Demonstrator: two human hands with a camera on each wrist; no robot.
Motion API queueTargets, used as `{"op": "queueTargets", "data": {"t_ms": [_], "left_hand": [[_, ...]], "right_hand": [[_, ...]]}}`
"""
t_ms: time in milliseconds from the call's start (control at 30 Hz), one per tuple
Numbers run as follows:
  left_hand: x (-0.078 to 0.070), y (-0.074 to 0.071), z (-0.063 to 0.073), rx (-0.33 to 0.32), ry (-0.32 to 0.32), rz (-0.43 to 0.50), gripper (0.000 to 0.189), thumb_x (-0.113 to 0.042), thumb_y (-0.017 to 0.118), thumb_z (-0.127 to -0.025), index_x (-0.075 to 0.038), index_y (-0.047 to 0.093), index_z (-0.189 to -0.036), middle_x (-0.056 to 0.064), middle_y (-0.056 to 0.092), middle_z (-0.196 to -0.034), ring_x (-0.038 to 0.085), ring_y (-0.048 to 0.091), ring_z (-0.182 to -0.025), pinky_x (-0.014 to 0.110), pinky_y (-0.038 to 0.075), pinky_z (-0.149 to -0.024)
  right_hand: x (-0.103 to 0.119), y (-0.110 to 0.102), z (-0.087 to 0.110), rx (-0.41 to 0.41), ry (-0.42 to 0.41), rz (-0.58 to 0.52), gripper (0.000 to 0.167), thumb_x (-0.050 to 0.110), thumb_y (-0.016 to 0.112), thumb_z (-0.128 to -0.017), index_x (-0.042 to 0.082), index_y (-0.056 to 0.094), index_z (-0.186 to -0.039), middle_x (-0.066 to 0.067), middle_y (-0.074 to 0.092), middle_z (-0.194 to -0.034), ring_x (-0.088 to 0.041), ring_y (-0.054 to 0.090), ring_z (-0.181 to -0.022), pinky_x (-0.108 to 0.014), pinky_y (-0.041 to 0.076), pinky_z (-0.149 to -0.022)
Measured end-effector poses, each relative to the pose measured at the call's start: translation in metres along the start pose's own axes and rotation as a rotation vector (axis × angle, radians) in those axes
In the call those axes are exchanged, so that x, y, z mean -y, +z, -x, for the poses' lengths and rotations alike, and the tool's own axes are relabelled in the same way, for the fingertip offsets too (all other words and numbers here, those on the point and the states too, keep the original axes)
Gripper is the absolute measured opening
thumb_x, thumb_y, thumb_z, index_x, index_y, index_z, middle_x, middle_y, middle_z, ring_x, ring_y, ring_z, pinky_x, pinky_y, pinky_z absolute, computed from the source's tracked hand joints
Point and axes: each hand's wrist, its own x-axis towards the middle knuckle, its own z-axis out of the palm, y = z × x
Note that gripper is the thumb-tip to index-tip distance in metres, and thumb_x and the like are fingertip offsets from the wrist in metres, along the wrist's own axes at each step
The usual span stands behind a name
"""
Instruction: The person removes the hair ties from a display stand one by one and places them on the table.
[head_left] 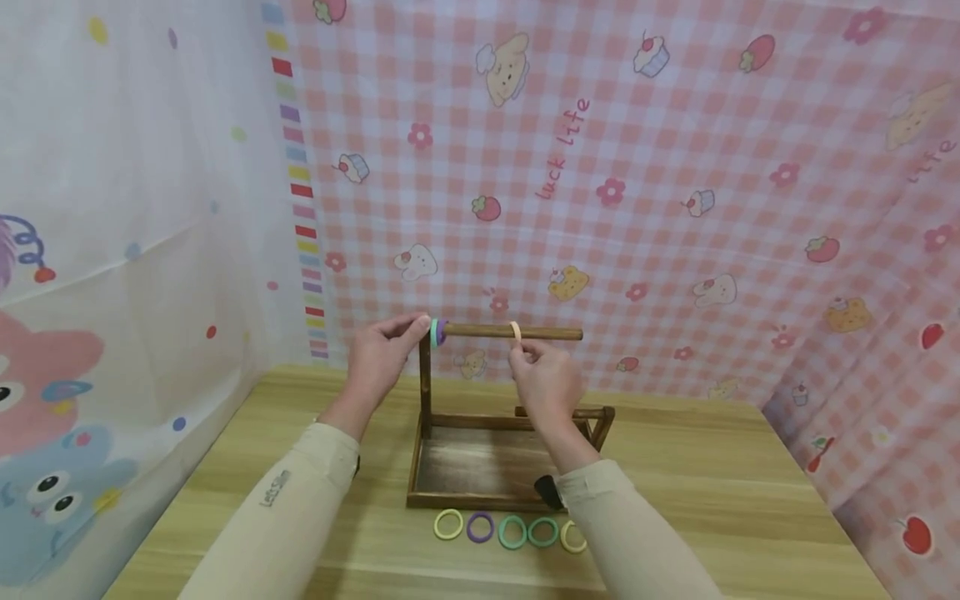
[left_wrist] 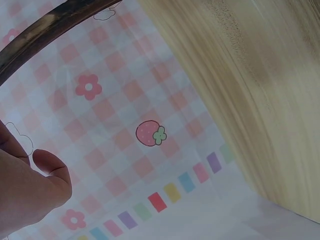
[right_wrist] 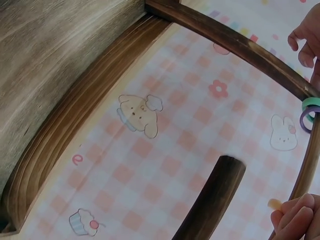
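Pale yellow ring [head_left: 516, 332] is on the upper rod [head_left: 480, 331] of the wooden stand [head_left: 480, 502], looped around it, between the rod's free right end and the rings at the left. Right hand [head_left: 550, 383] has it: thumb and fingers clamped on the ring's lower edge, just below the rod. Right wrist view shows only a stub of the ring poking out of the fingertips; rest of it hidden.

Further left on the same rod, at the post end: a green ring [head_left: 434, 332] and a purple ring [head_left: 441, 332], side by side and touching. Left hand [head_left: 378, 354] is at that corner, thumb and index pinching the top of the upright post [head_left: 425, 383], right next to the green ring. Left wrist view cuts off the contact; thumb is bent there.

Stand base is a shallow tray with a raised wooden rim. Lower rod [head_left: 585, 412] runs leftward off a short upright at the right side, partly behind the right hand.

In front of the tray, loose on the wood-grain table [head_left: 675, 533], one row, left to right: yellow ring [head_left: 448, 524], purple, green, green, yellow. They lie flat; the last is partly covered by the right sleeve [head_left: 637, 533].

Behind: pink checked cloth [head_left: 660, 133] with cartoon prints. White cloth [head_left: 150, 108] with coloured dots at left.
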Motion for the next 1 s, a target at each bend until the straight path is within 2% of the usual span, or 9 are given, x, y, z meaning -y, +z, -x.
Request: {"op": "queueTargets", "data": {"t_ms": [200,400,467,633,733,867,1000], "left_hand": [[0.000,-0.001,0.001,0.015,-0.018,0.007,0.054,-0.066,0.072,-0.095,-0.027,0.077,-0.132,0.003,0.076,-0.127,0.017,0.064,-0.096,0.032,0.056,-0.081],[0.001,-0.004,-0.001,0.013,-0.029,0.015,0.056,-0.069,0.072,-0.093,-0.028,0.077,-0.131,0.002,0.076,-0.128,0.017,0.062,-0.091,0.029,0.055,-0.076],[0.000,-0.004,-0.001,0.013,-0.030,0.022,0.057,-0.069,0.072,-0.092,-0.028,0.077,-0.131,0.002,0.076,-0.127,0.017,0.062,-0.089,0.031,0.056,-0.077],[0.000,-0.002,-0.002,0.011,-0.019,0.022,0.055,-0.067,0.073,-0.093,-0.028,0.078,-0.130,0.002,0.076,-0.125,0.017,0.063,-0.090,0.031,0.057,-0.078],[0.000,-0.002,-0.002,0.013,-0.012,0.020,0.054,-0.066,0.073,-0.094,-0.026,0.078,-0.130,0.003,0.076,-0.127,0.017,0.064,-0.093,0.027,0.056,-0.076],[-0.001,0.000,-0.002,0.017,-0.011,0.029,0.053,-0.065,0.074,-0.094,-0.026,0.078,-0.130,0.003,0.076,-0.129,0.017,0.065,-0.099,0.028,0.058,-0.080],[-0.001,0.001,-0.002,0.021,-0.011,0.035,0.052,-0.064,0.074,-0.094,-0.026,0.078,-0.130,0.002,0.076,-0.128,0.017,0.065,-0.100,0.029,0.058,-0.081]], "right_hand": [[-0.011,-0.008,-0.003,0.018,0.032,0.026,0.023,0.028,0.070,-0.100,0.014,0.087,-0.105,-0.003,0.081,-0.074,-0.013,0.059,-0.045,-0.025,0.028,-0.038],[-0.021,-0.017,-0.008,-0.014,0.016,0.027,0.021,0.027,0.070,-0.099,0.015,0.087,-0.102,-0.004,0.079,-0.071,-0.013,0.055,-0.044,-0.027,0.028,-0.040],[-0.024,-0.020,-0.009,-0.027,0.016,0.027,0.021,0.027,0.071,-0.098,0.015,0.087,-0.102,-0.005,0.079,-0.070,-0.013,0.053,-0.043,-0.027,0.027,-0.040],[-0.030,-0.026,-0.010,-0.042,0.027,0.044,0.022,0.027,0.071,-0.098,0.014,0.087,-0.104,-0.007,0.078,-0.068,-0.012,0.047,-0.040,-0.027,0.026,-0.039],[-0.033,-0.030,-0.012,-0.056,0.025,0.053,0.024,0.028,0.070,-0.098,0.012,0.087,-0.104,-0.007,0.077,-0.067,-0.014,0.046,-0.039,-0.028,0.026,-0.039],[-0.036,-0.035,-0.014,-0.082,0.028,0.076,0.025,0.030,0.069,-0.098,0.014,0.087,-0.102,-0.006,0.078,-0.067,-0.020,0.057,-0.043,-0.029,0.028,-0.039],[-0.041,-0.039,-0.016,-0.094,0.044,0.096,0.024,0.030,0.070,-0.096,0.014,0.088,-0.101,-0.006,0.080,-0.070,-0.026,0.069,-0.053,-0.029,0.032,-0.040]]}}
